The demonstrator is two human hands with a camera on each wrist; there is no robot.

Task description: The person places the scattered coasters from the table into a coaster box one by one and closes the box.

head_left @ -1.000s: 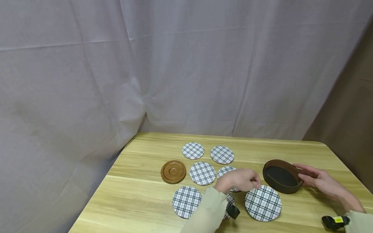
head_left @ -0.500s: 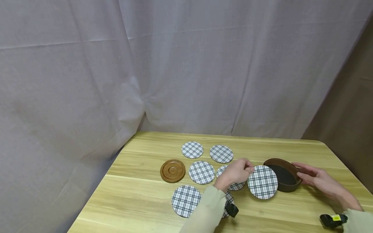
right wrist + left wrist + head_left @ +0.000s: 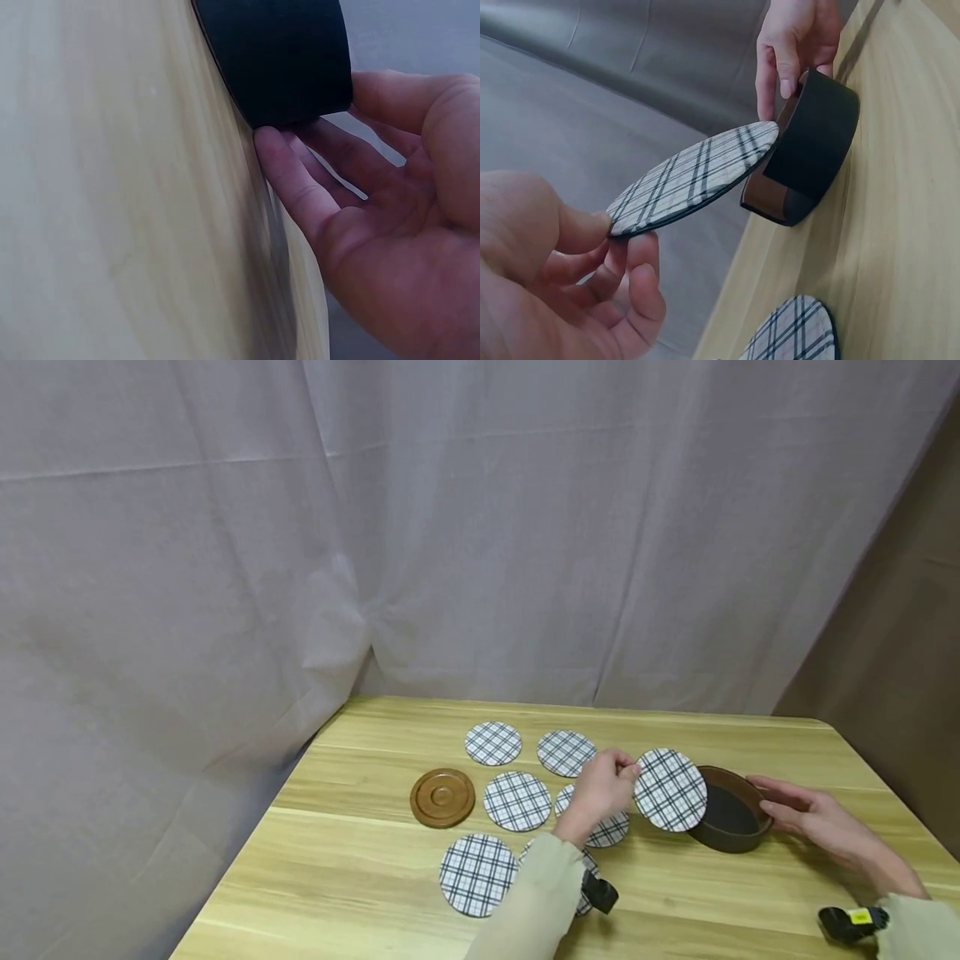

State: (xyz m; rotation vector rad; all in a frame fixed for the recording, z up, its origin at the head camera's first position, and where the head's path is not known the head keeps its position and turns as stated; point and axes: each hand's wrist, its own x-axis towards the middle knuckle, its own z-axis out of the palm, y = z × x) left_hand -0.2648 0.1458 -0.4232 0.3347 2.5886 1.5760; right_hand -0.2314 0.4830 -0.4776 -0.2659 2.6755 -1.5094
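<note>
My left hand (image 3: 604, 787) pinches a round plaid coaster (image 3: 670, 791), black lines on white with a dark underside, by its near edge between thumb and fingers. The coaster is held up off the table and tilted. Its far edge overlaps the left rim of a round brown coaster holder (image 3: 729, 841) with a low wall and a dark inside floor. At the holder's right side, my right hand (image 3: 819, 823) grips the wall, thumb at the rim and fingers along the outside. The right wrist view shows the fingertips against the holder's dark outer wall (image 3: 285, 60).
Several matching plaid coasters lie flat on the wooden table, among them a far one (image 3: 492, 743) and a near one (image 3: 477, 875). My left forearm partly covers one of them. A brown wooden disc (image 3: 442, 797) lies at the left. A grey curtain (image 3: 480, 543) hangs behind the table.
My left hand has lifted the coaster from the table and brought it up and away from me, beside the holder's left rim. The right hand has stayed at the holder.
</note>
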